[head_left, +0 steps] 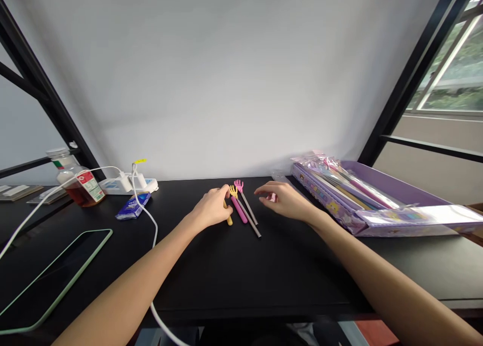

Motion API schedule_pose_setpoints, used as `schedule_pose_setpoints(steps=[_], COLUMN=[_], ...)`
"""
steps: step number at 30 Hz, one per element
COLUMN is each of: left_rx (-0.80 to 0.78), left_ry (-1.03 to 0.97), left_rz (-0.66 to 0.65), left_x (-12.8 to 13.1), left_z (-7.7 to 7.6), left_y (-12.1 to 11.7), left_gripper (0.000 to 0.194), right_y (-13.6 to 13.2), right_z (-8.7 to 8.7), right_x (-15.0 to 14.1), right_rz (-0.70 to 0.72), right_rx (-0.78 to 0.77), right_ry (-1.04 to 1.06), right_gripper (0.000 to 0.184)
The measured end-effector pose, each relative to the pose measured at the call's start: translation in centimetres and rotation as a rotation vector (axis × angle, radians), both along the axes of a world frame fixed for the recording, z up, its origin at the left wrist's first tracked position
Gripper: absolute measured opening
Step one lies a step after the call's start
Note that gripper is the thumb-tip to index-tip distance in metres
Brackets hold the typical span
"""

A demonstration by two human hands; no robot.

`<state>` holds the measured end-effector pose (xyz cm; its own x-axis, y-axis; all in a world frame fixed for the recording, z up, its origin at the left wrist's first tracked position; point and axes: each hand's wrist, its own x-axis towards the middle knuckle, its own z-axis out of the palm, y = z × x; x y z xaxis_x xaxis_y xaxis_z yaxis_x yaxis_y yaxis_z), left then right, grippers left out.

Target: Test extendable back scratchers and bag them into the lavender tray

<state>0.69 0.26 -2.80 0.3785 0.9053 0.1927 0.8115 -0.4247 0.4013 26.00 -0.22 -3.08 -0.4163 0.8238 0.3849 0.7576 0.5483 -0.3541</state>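
Note:
My left hand (212, 206) is closed around a yellow handle (230, 221), with thumb and fingers at its sides. Just right of it lies a pink handle (239, 210) on the black desk. Two back scratcher rods lie slanted there too: one has a yellow claw (234, 191), the other a pink claw (239, 185). Their metal ends point toward me. To the right of these pieces, my right hand (285, 199) hovers with bent fingers apart. A small pinkish spot shows under its fingers; whether it is a fingertip or an object is unclear.
A purple box (332, 210) with several plastic-wrapped items stands at right. On the left are a bottle of brown liquid (83, 186), a power strip (151, 185), a blue packet (133, 206) and a tablet (56, 280). A white cable (156, 230) crosses the desk.

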Motion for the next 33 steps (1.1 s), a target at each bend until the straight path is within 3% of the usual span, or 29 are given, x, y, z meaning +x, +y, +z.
schedule_pose_setpoints(steps=[3, 7, 13, 17, 22, 25, 30, 33], left_rx=[0.033, 0.026, -0.064, -0.083, -0.253, -0.286, -0.358, -0.445], left_ry=[0.093, 0.148, 0.177, 0.025, -0.215, -0.259, -0.341, -0.431], left_rz=[0.046, 0.102, 0.077, 0.02, -0.077, -0.046, -0.048, -0.108], left_x=[-0.3, -0.7, -0.8, -0.6, -0.4, -0.3, -0.5, -0.5], left_z=[0.3, 0.7, 1.3, 1.3, 0.7, 0.7, 1.2, 1.2], left_y=[-0.2, -0.2, -0.2, 0.1, 0.6, 0.7, 0.8, 0.8], left_gripper=[0.021, 0.024, 0.034, 0.034, 0.049, 0.052, 0.055, 0.041], right_y=[-0.5, -0.9, -1.8, -2.4, -2.8, -2.8, -2.4, -2.2], right_z=[-0.8, -1.3, -0.7, -0.3, 0.0, 0.2, 1.0, 1.8], right_x=[-1.6, -2.6, -3.3, -4.4, -6.0, -6.9, -6.2, -4.6], right_rz=[0.131, 0.064, -0.029, -0.098, -0.276, -0.332, -0.297, -0.24], right_rx=[-0.018, 0.005, -0.005, -0.021, -0.075, -0.111, -0.26, -0.436], right_ry=[-0.068, -0.157, -0.166, -0.198, -0.287, -0.305, -0.089, 0.198], right_gripper=[0.027, 0.027, 0.02, 0.017, 0.009, 0.028, 0.047, 0.045])
